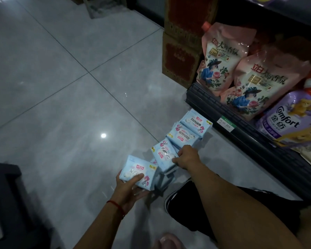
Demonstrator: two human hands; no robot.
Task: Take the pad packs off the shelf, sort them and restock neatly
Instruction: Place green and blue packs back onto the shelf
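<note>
Risk, row: the pad packs (184, 133) lie in a loose overlapping line on the floor (65, 97) — a tug on one prob. drags or flips its neighbours, so the sort gets muddled.
Risk, left grip: left hand (128, 188) holds the near pack (138, 174) w/ thumb on top, fingers curled beneath; glossy film looks slick, could slide out if more get stacked on it.
Risk, right grip: right hand (186, 157) is closed on the edge of the middle pack (164, 153), knuckles up — an edge pinch may crumple the wrap.
Risk, shelf: pink refill pouches (241, 69) and the purple Comfort pouch (291, 119) lean at the shelf lip (228, 112); a knock while restocking could topple them.
Location: all packs seen are off the shelf, on the floor just beside its base, by the person's shoe (180, 200).
Look: pale blue soft rectangles, white cotton-boll print, pink logo; labels face diff. ways, so not yet aligned.
</note>
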